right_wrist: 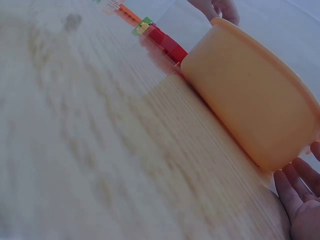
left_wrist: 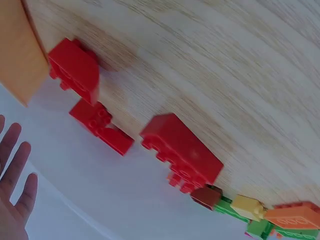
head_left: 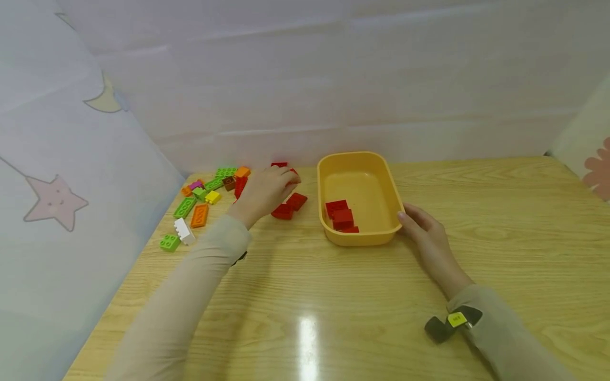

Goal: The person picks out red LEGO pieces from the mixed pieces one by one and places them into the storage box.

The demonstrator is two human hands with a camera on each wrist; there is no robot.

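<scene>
Against the straight-fingered right hand (head_left: pixel 427 238), the tub (head_left: pixel 366 191) points lengthwise forward; only the left-wrist view shows the left hand (left_wrist: pixel 10 204), fingers splayed.

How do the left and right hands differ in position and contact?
Position: the left hand is over the loose red bricks; the right hand is at the yellow bin's right side. Contact: the left hand shows no brick in its fingers; the right hand touches the bin. Shared: both are bare.
</scene>
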